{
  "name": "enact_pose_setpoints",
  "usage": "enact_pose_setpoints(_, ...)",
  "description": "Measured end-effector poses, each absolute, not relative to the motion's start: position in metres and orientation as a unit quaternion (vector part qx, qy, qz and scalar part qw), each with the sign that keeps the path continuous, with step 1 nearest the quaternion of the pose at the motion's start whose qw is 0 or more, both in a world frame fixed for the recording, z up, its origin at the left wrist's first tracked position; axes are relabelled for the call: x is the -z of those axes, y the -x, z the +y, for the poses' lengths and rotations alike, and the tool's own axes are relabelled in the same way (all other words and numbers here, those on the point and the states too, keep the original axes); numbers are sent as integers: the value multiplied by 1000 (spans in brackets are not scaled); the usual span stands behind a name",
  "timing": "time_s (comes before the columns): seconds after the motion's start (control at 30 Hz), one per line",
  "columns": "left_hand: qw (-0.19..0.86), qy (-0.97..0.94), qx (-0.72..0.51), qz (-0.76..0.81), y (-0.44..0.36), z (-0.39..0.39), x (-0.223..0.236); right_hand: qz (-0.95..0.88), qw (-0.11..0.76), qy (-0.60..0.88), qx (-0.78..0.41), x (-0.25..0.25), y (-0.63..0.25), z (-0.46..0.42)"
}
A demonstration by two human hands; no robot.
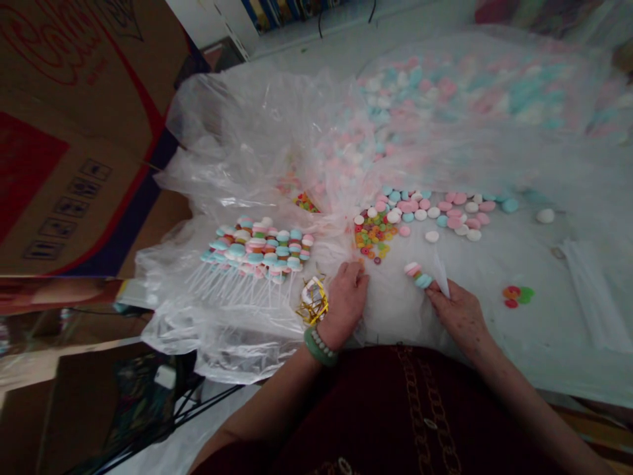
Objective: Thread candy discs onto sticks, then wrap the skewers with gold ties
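My right hand [457, 313] grips a candy skewer [418, 274] of pink, white and blue marshmallows with gummy rings between them. A thin translucent white strip [441, 272] sticks up from the same hand; whether it is a sleeve or sticks I cannot tell. My left hand [347, 295], with a green bangle and a beaded bracelet, rests on the plastic with its fingers curled. Its fingertips are beside a pile of coloured gummy rings [372, 231]; anything in them is hidden. Loose marshmallows [455, 214] lie behind that pile.
Finished-looking marshmallow skewers [257, 247] lie stacked at left, near gold twist ties [312, 303]. Big clear bags of marshmallows [469, 92] lie at the back. Several gummy rings [517, 295] and clear plastic sleeves [593, 293] lie at right. A cardboard box [84, 132] stands far left.
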State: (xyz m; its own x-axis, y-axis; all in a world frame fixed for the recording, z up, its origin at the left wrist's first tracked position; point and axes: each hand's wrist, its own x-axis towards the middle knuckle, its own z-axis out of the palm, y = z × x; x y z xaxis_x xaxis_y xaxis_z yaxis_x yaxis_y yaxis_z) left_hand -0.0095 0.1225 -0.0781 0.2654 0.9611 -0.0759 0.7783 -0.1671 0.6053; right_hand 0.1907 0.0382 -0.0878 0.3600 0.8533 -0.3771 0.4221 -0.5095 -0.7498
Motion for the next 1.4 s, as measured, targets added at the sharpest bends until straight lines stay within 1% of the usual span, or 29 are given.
enact_pose_setpoints(0.17, 184, -776, -67, 599, 9, 125, 73, -389, 272, 779, -409, 94, -191, 38)
enact_pose_setpoints(0.27, 150, -791, 8, 594, 2, 128, 64, -386, 274, 778, -414, 94, -191, 38)
enact_pose_setpoints(0.33, 136, -794, 27, 592, 1, 128, 62, -385, 276, 774, -420, 93, -191, 38)
enact_pose_setpoints(0.57, 136, -771, -35, 621, 17, 120, 75, -385, 271, 775, -422, 91, -192, 40)
enact_pose_setpoints(0.9, 119, -786, 41, 605, 1, 127, 61, -383, 274, 782, -407, 93, -190, 39)
enact_pose_setpoints(0.97, 122, -784, 37, 608, -5, 129, 58, -382, 273, 784, -406, 93, -191, 39)
enact_pose_setpoints(1.13, 124, -794, -24, 594, -20, 135, 59, -379, 281, 780, -411, 93, -191, 40)
enact_pose_setpoints(1.3, 141, -842, 35, 520, -28, 142, 68, -383, 278, 779, -412, 90, -191, 40)
enact_pose_setpoints(1.4, 142, -836, 19, 530, -29, 144, 71, -394, 283, 772, -410, 87, -189, 40)
